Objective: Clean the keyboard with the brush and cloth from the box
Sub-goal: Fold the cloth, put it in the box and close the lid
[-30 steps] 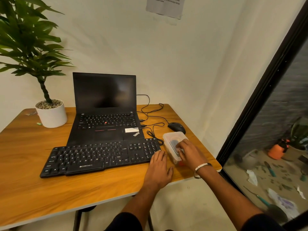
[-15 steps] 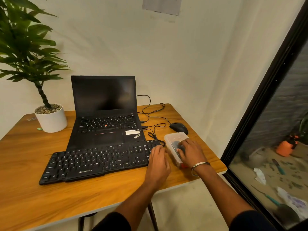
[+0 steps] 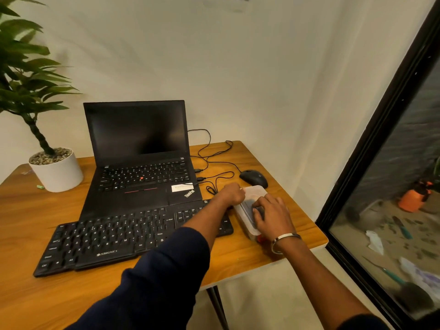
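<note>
Dim warm light, bowed edges

We are finding the box (image 3: pixel 252 210) hemmed in: the mouse (image 3: pixel 253 178) is sitting just behind it, loose cables (image 3: pixel 215 163) are trailing off its far left corner, and the keyboard (image 3: pixel 133 236) is lying right against its left side. Our left forearm is crossing over the keyboard's right end. Bare table (image 3: pixel 302 225) is lying open to the box's right and along the front edge.
</note>
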